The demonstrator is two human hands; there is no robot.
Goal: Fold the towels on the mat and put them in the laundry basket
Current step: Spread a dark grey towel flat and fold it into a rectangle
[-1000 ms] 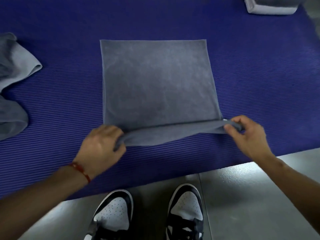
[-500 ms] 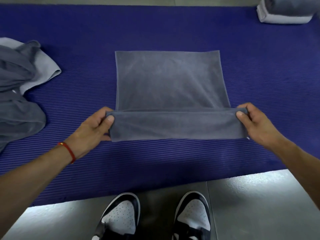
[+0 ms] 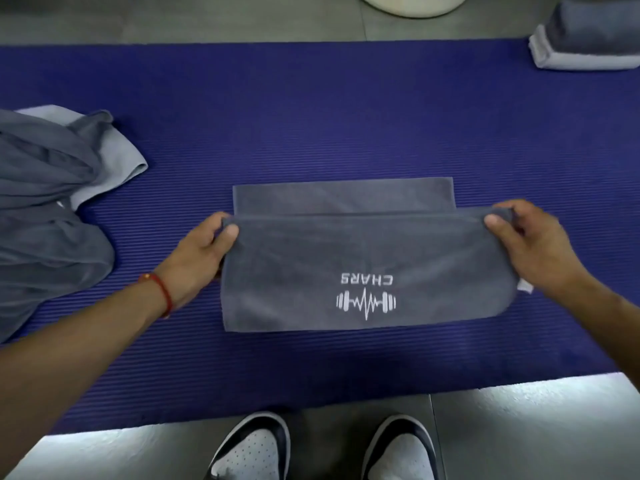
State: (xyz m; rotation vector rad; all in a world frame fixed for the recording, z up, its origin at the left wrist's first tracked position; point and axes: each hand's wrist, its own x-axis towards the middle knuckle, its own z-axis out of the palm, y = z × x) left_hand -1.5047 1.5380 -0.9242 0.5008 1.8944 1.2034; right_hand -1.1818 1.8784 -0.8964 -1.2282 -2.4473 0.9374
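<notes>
1. Where the blue ribbed mat (image 3: 311,109) lies across the grey floor (image 3: 519,427), a dark grey towel (image 3: 363,251) sits near its middle, partly folded: the near layer is drawn up over the far layer, and a strip of the far layer shows beyond the fold edge.
2. Printed on the upper layer, upside down from the wearer's side: a white dumbbell-and-pulse logo (image 3: 366,301) with lettering above it.
3. Left hand (image 3: 202,252): thumb on top and fingers under, pinching the towel's left upper corner. A red thread band (image 3: 162,292) circles that wrist.
4. Right hand (image 3: 535,242): thumb on top, fingers curled round the right upper corner of the same layer. A small white tag (image 3: 524,285) pokes out just beside this hand.
5. Edges: the towel's near edge lies flat and roughly parallel to the mat's near edge, with a band of bare mat between them; the right near corner curves up toward the hand.
6. Left of the mat: a loose heap of unfolded grey towels (image 3: 48,202), well apart from the one held.
7. Far right corner: a stack of folded towels (image 3: 585,43), well apart, with broad bare mat between.
8. Top edge of view: part of a pale rounded object (image 3: 412,5) on the floor; I cannot tell what it is.
9. Near edge: two black-and-white shoes (image 3: 322,452) on the floor, just short of the mat.
</notes>
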